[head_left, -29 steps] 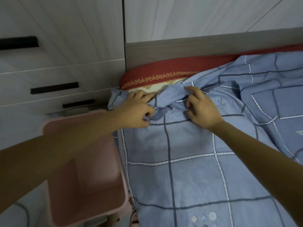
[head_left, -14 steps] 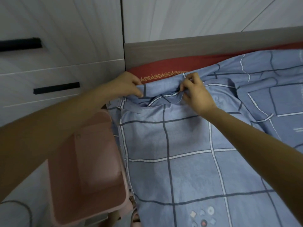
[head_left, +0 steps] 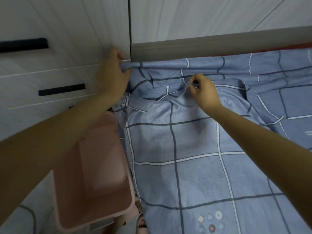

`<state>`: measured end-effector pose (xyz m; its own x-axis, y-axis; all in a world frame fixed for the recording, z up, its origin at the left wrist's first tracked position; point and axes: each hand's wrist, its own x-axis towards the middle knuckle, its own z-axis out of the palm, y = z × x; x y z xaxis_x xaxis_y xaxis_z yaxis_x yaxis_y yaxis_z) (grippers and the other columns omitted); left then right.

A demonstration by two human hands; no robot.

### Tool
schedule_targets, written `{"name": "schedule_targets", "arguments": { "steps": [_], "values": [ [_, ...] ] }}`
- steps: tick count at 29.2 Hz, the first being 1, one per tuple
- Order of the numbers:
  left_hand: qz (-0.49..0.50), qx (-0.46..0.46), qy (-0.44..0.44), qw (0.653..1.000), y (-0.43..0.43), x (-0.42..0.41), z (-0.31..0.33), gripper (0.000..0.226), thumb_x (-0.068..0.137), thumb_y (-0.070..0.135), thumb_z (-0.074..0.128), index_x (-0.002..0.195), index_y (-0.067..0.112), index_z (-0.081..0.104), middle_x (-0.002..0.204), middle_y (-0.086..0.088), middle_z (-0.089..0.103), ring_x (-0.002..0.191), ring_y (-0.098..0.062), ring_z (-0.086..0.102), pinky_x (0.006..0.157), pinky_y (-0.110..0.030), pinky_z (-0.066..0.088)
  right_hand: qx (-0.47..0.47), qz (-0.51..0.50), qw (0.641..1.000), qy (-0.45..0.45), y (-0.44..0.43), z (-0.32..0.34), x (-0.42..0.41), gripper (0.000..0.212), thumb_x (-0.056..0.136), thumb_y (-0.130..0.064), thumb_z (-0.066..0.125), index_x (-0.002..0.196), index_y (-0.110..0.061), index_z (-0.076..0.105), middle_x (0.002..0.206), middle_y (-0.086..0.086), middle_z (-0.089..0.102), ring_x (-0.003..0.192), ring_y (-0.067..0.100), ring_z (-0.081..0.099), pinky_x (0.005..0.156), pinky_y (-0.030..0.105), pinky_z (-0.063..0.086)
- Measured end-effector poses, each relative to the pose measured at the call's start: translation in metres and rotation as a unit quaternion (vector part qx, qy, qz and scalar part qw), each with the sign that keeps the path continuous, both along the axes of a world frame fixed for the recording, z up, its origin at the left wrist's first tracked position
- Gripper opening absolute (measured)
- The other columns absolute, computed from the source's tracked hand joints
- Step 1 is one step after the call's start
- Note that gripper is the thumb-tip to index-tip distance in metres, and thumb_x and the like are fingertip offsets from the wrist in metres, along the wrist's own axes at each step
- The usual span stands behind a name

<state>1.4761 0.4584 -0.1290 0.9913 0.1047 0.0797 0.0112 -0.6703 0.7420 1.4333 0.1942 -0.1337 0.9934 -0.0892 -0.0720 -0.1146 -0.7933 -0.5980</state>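
Item 1. Checked sheet (head_left: 185,149): blue cloth with dark and white grid lines, spread over the bed. It reaches the head edge, where it lies in a straight roll against the headboard. It is rumpled in folds near the head-left corner and flatter toward the foot. A small cluster of printed motifs (head_left: 211,222) sits near the foot edge.

Item 2. Left hand (head_left: 113,76): at the head-left corner of the bed. Grip closed round a bunched corner of the checked sheet, holding it where the headboard meets the drawer unit. The forearm crosses above the pink bin.

Item 3. Right hand (head_left: 205,91): near the head edge, well right of the left hand and just below the rolled edge. Grip pressed together, thumb and fingertips pinching a thin raised hem of the checked sheet, with the other fingers curled.

Item 4. Headboard (head_left: 202,46): grey board along the head edge, with pale panelling above it.

Item 5. Red strip (head_left: 300,46): a sliver of red cloth at the head-right corner, between the headboard and the sheet.

Item 6. Drawer unit (head_left: 50,68): white fronts to the left of the bed, with a black bar handle (head_left: 61,89) on each.

Item 7. Pink bin (head_left: 94,166): an open plastic tub standing on the floor, touching the left edge of the bed.
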Motion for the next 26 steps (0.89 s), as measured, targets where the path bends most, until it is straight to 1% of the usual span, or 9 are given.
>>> {"name": "schedule_targets", "arguments": {
  "steps": [3, 6, 10, 12, 14, 17, 20, 22, 26],
  "values": [
    [0.094, -0.088, 0.020, 0.992, 0.004, 0.003, -0.007, 0.035, 0.080, 0.002, 0.053, 0.115, 0.000, 0.050, 0.114, -0.014, 0.054, 0.104, -0.023, 0.050, 0.080, -0.023, 0.037, 0.022, -0.021, 1.000, -0.005, 0.003, 0.004, 0.005, 0.008, 0.092, -0.010, 0.057, 0.096, -0.003, 0.057, 0.091, 0.001, 0.056, 0.084, 0.012, 0.051, 0.064, 0.004, 0.033],
    [0.086, -0.049, 0.069, 0.993, -0.002, -0.006, -0.010, 0.049, 0.077, 0.007, 0.060, 0.124, 0.003, 0.045, 0.132, -0.018, 0.034, 0.124, -0.029, 0.032, 0.086, -0.017, 0.028, 0.050, -0.040, 0.998, -0.004, 0.007, 0.006, 0.010, 0.006, 0.092, -0.010, 0.058, 0.090, -0.011, 0.052, 0.091, 0.002, 0.056, 0.084, 0.013, 0.052, 0.067, 0.009, 0.032],
    [-0.095, -0.005, 0.027, 0.995, -0.015, -0.033, -0.012, 0.059, 0.076, 0.046, 0.065, 0.121, 0.010, 0.051, 0.131, -0.012, 0.039, 0.123, -0.026, 0.036, 0.103, -0.029, 0.028, 0.057, -0.048, 0.997, -0.007, 0.009, 0.008, 0.016, 0.008, 0.093, -0.014, 0.058, 0.090, -0.013, 0.051, 0.089, 0.001, 0.057, 0.082, 0.013, 0.052, 0.061, 0.003, 0.033],
    [-0.190, 0.087, 0.031, 0.977, -0.017, -0.034, -0.018, 0.062, 0.066, 0.060, 0.063, 0.112, 0.018, 0.058, 0.126, -0.006, 0.046, 0.121, -0.025, 0.039, 0.106, -0.038, 0.025, 0.054, -0.044, 0.997, -0.013, 0.009, 0.010, 0.018, 0.007, 0.093, -0.015, 0.058, 0.092, -0.011, 0.052, 0.089, 0.001, 0.056, 0.082, 0.012, 0.052, 0.062, 0.005, 0.034],
    [-0.217, 0.136, 0.020, 0.966, -0.020, -0.032, -0.024, 0.034, 0.072, 0.047, 0.065, 0.089, 0.018, 0.062, 0.103, -0.004, 0.060, 0.104, -0.024, 0.053, 0.098, -0.039, 0.031, 0.051, -0.042, 0.997, -0.028, 0.008, 0.012, 0.020, 0.006, 0.093, -0.014, 0.058, 0.092, -0.011, 0.052, 0.090, 0.001, 0.056, 0.084, 0.012, 0.052, 0.066, 0.011, 0.034],
    [-0.152, -0.031, 0.054, 0.986, -0.017, -0.026, -0.025, 0.018, 0.087, 0.024, 0.059, 0.075, 0.016, 0.049, 0.064, 0.003, 0.052, 0.066, -0.017, 0.052, 0.064, -0.035, 0.041, -0.002, -0.032, 0.999, -0.032, -0.003, 0.010, 0.023, 0.006, 0.091, -0.008, 0.056, 0.097, -0.006, 0.056, 0.097, 0.005, 0.058, 0.091, 0.019, 0.054, 0.073, 0.015, 0.037],
    [-0.087, -0.106, 0.031, 0.990, -0.005, -0.011, -0.025, 0.022, 0.090, 0.022, 0.059, 0.076, 0.019, 0.043, 0.064, 0.010, 0.040, 0.064, -0.010, 0.039, 0.058, -0.028, 0.030, -0.179, -0.068, 0.981, 0.033, -0.017, 0.000, 0.016, 0.017, 0.091, -0.007, 0.050, 0.106, -0.006, 0.059, 0.124, 0.016, 0.047, 0.115, 0.034, 0.044, 0.085, 0.038, 0.043],
    [-0.097, -0.100, 0.026, 0.990, 0.001, -0.006, -0.024, 0.021, 0.090, 0.022, 0.060, 0.078, 0.018, 0.043, 0.065, 0.012, 0.039, 0.062, -0.005, 0.035, 0.056, -0.023, 0.029, -0.278, -0.138, 0.947, 0.079, -0.026, -0.001, 0.008, 0.020, 0.095, -0.013, 0.046, 0.108, -0.007, 0.060, 0.131, 0.018, 0.038, 0.117, 0.037, 0.040, 0.081, 0.040, 0.039],
    [-0.129, -0.089, 0.034, 0.987, 0.007, -0.003, -0.025, 0.020, 0.091, 0.021, 0.060, 0.080, 0.013, 0.045, 0.066, 0.014, 0.040, 0.058, 0.003, 0.040, 0.056, -0.010, 0.031, -0.237, -0.181, 0.933, 0.200, -0.043, 0.006, 0.004, 0.029, 0.099, -0.018, 0.040, 0.116, -0.007, 0.060, 0.121, 0.023, 0.056, 0.108, 0.039, 0.055, 0.076, 0.035, 0.037]
  ]
}}
